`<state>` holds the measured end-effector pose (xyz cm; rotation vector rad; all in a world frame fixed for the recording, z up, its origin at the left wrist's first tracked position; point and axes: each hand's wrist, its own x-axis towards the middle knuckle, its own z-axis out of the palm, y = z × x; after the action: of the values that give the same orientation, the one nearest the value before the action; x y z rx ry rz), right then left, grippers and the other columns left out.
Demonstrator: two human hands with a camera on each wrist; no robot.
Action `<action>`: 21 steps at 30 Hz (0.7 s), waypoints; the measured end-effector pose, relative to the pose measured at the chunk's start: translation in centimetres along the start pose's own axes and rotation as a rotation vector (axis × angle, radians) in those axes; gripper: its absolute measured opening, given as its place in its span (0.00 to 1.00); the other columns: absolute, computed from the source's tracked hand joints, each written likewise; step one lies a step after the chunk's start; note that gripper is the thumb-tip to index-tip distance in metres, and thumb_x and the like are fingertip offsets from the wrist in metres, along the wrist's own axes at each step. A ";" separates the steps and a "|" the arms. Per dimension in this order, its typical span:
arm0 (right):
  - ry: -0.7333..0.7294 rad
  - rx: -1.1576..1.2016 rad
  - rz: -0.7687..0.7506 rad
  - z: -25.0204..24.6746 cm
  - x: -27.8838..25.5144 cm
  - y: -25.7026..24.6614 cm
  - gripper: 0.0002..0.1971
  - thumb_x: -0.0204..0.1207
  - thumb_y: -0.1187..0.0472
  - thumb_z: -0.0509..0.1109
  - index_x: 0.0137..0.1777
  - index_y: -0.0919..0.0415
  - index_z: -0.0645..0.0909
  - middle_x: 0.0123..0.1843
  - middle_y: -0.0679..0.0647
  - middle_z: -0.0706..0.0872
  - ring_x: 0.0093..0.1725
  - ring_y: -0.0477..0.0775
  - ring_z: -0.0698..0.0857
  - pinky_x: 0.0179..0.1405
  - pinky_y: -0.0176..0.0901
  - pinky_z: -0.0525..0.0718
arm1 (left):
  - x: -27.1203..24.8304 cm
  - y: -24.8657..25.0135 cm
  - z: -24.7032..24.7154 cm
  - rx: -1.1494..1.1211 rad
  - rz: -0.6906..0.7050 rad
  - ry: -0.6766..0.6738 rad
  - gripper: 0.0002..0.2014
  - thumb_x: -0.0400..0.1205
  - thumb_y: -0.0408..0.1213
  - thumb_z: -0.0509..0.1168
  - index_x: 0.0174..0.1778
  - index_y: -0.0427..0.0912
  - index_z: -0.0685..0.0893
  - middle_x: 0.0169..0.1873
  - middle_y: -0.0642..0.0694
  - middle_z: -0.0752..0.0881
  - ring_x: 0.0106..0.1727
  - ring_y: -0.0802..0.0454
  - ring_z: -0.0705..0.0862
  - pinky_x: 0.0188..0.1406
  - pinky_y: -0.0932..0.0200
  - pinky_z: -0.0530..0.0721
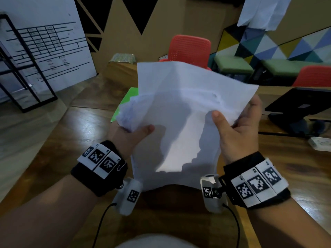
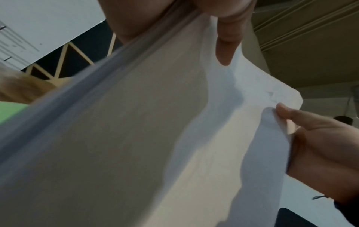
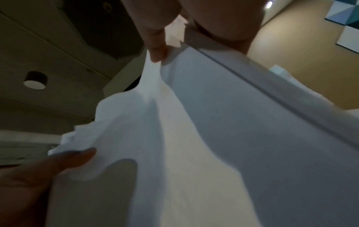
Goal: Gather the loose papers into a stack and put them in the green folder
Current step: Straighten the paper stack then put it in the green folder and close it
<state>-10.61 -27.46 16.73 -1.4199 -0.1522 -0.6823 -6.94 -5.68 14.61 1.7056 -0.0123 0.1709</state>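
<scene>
A bunch of white papers (image 1: 179,111) is held up above the wooden table, uneven and crumpled at its left edge. My left hand (image 1: 132,130) grips the left side, thumb on top, fingers hidden behind the sheets. My right hand (image 1: 236,120) pinches the right side, thumb pressed on the front. The left wrist view shows the papers (image 2: 155,130) with my left hand's thumb (image 2: 227,46) on them; the right wrist view shows the papers (image 3: 213,145) bunched under my right hand's thumb (image 3: 157,50). The green folder (image 1: 128,97) lies on the table behind the papers, mostly hidden.
A wooden table (image 1: 75,140) spans the view. A dark laptop on a stand (image 1: 297,104) and a white power strip (image 1: 320,143) sit at the right. Red chairs (image 1: 189,49) stand beyond the far edge, and a whiteboard (image 1: 44,43) is at the left.
</scene>
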 end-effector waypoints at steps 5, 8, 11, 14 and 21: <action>0.080 0.139 0.065 0.4 0.5 -1.2 0.07 0.74 0.62 0.65 0.45 0.50 0.83 0.39 0.42 0.90 0.42 0.41 0.87 0.43 0.38 0.86 | 0.5 0.8 0.1 -0.061 0.052 -0.046 0.15 0.69 0.25 0.74 0.29 0.54 0.84 0.18 0.69 0.85 0.23 0.73 0.84 0.24 0.78 0.80; 0.083 0.022 0.103 0.4 0.7 -1.4 0.05 0.73 0.65 0.69 0.43 0.53 0.83 0.34 0.41 0.90 0.38 0.41 0.87 0.40 0.37 0.85 | 0.6 0.8 0.1 -0.049 0.070 -0.040 0.15 0.69 0.27 0.75 0.32 0.55 0.83 0.19 0.71 0.85 0.25 0.75 0.84 0.25 0.79 0.80; 0.119 0.007 0.007 -0.1 1.0 -1.3 0.12 0.70 0.67 0.73 0.45 0.49 0.79 0.42 0.46 0.85 0.47 0.51 0.83 0.50 0.46 0.84 | 0.6 0.3 0.1 -0.059 0.044 -0.043 0.13 0.67 0.30 0.76 0.33 0.55 0.83 0.20 0.71 0.86 0.26 0.75 0.84 0.26 0.78 0.80; 0.092 -0.068 -0.011 -0.5 1.4 -1.0 0.02 0.66 0.55 0.73 0.37 0.45 0.85 0.46 0.57 0.82 0.50 0.60 0.80 0.56 0.60 0.80 | 0.6 0.0 0.0 -0.080 -0.006 -0.050 0.12 0.62 0.33 0.80 0.32 0.54 0.87 0.24 0.65 0.89 0.29 0.68 0.87 0.31 0.71 0.86; 0.000 0.068 0.122 -2.0 1.5 -0.1 0.31 0.48 0.39 0.84 0.52 0.41 0.79 0.53 0.48 0.81 0.53 0.56 0.79 0.55 0.56 0.81 | 1.1 -0.4 -0.4 -0.022 -0.072 -0.056 0.09 0.59 0.40 0.81 0.27 0.54 0.86 0.23 0.62 0.89 0.28 0.67 0.87 0.32 0.64 0.88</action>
<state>-9.99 -29.86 17.19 -1.3524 -0.0876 -0.5716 -5.90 -5.16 14.39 1.6863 0.0058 0.0697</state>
